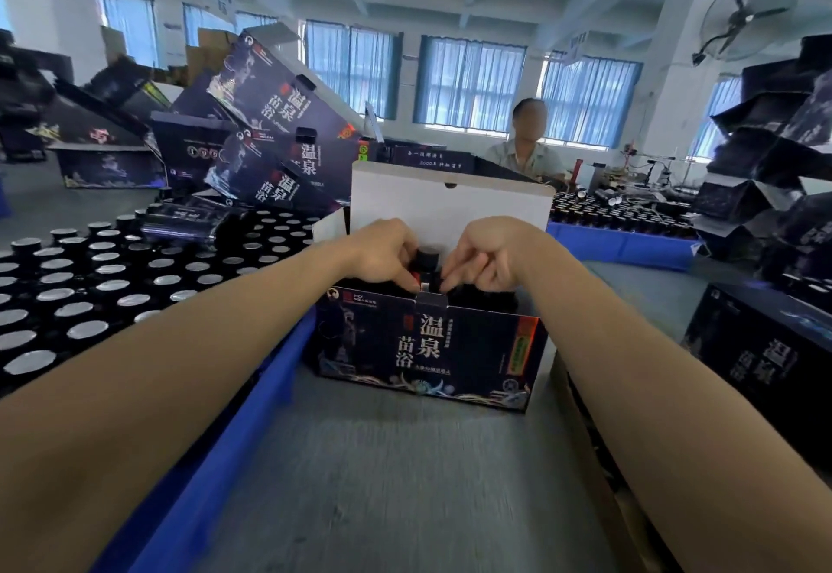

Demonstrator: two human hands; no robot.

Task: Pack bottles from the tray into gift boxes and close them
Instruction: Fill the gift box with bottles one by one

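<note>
A dark printed gift box [427, 347] stands open on the grey table, its white lid flap [450, 208] upright behind. Both my hands reach into its top. My left hand [387, 257] curls around a black-capped bottle [427, 257] at the box's middle. My right hand [486, 262] has its fingers curled down on dark bottles beside that cap; what it grips is partly hidden. A blue tray [252, 392] on the left holds several dark bottles with silver caps [90, 293].
Empty gift boxes [270, 122] are piled behind the tray. A closed gift box [765, 356] sits at right, more stacked boxes [774, 158] above it. A second blue tray of bottles [630, 230] lies beyond. A seated person [526, 145] faces me across the table.
</note>
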